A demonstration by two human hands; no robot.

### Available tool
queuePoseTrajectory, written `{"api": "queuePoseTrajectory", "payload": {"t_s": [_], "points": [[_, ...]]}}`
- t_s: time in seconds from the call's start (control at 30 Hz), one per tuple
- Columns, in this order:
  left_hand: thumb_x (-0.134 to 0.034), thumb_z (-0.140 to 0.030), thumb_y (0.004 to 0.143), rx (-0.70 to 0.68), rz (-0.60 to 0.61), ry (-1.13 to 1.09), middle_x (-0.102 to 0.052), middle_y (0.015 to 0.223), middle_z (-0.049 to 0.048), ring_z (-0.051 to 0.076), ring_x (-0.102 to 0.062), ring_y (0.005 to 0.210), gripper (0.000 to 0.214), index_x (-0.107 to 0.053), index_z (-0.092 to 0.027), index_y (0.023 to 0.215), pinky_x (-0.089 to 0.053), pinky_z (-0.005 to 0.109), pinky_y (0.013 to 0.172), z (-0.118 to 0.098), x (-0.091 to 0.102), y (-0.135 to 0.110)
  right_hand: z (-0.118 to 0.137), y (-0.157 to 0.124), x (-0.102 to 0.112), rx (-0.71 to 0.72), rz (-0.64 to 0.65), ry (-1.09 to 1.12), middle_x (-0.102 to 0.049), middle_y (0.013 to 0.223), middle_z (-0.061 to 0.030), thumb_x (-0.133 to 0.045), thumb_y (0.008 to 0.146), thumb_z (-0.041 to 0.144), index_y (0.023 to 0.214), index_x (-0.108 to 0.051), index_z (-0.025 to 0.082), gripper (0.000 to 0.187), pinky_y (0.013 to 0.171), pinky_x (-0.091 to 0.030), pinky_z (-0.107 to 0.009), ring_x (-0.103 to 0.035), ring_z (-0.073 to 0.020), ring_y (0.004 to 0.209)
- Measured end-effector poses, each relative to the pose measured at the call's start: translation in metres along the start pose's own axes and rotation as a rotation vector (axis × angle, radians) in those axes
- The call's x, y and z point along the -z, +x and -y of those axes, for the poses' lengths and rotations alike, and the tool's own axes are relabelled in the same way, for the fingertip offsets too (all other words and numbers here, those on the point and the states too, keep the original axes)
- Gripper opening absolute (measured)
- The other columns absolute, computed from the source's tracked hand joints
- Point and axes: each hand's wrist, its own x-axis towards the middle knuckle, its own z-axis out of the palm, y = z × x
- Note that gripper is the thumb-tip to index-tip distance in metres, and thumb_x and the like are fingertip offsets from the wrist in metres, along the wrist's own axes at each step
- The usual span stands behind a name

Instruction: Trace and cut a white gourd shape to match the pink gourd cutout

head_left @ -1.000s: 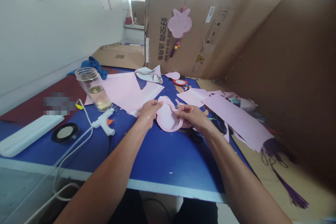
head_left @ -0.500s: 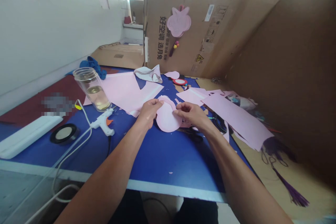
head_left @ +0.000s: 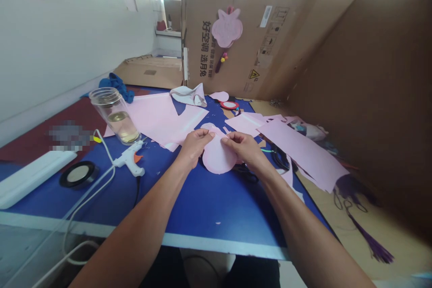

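Observation:
Between my two hands is a pink paper cutout [head_left: 219, 157] with rounded lobes, held just above the blue tabletop. My left hand [head_left: 195, 145] pinches its left upper edge, thumb on top. On the opposite side my right hand [head_left: 242, 146] grips the edge with thumb and fingers. The fingertips behind the paper are hidden. Dark-handled scissors [head_left: 248, 173] lie beneath and beside my right hand, partly covered. Large sheets of pink paper [head_left: 155, 112] spread out beyond my left hand, and another pink sheet [head_left: 303, 153] lies to the right.
A white glue gun [head_left: 130, 159] with its cord, a roll of black tape [head_left: 79, 174] and a glass jar [head_left: 118, 119] of pale liquid stand left. Cardboard walls [head_left: 256, 54] rise behind and right, with a finished pink paper ornament [head_left: 227, 28] hanging there. A purple tassel [head_left: 374, 245] lies right.
My right thumb has moved inward onto the cutout's face, and my left thumb reaches further over it. The cutout sits slightly lower and nearer. The view has shifted slightly.

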Motion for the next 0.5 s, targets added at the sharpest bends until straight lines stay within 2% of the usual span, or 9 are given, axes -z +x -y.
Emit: {"api": "queuePoseTrajectory", "payload": {"t_s": [0.1,0.5], "points": [[-0.087,-0.046,0.071,-0.009,-0.006,-0.004,-0.060,0.063,-0.0025,0.010,-0.045,0.049,0.034,-0.074,-0.018,0.084,-0.028,0.025,0.046,-0.0008,0.0004,0.0004,0.0003,-0.0009,0.0001,-0.012,0.015,-0.002,-0.058,0.064,0.0044,-0.082,0.074,0.056,0.083,-0.068,0.021,0.040,0.048,-0.033,-0.026,-0.043,-0.0112,0.052],[-0.089,-0.045,0.067,-0.052,-0.036,-0.050,-0.067,0.070,-0.0003,0.013,-0.054,0.060,0.033,-0.074,-0.018,0.078,-0.041,0.026,0.057,0.0034,0.0004,0.0031,0.0050,-0.0042,-0.0016,-0.008,0.052,-0.021,-0.057,0.068,0.0041,-0.083,0.074,0.055,0.084,-0.067,0.020,0.040,0.049,-0.030,-0.024,-0.041,-0.0104,0.055]]}}
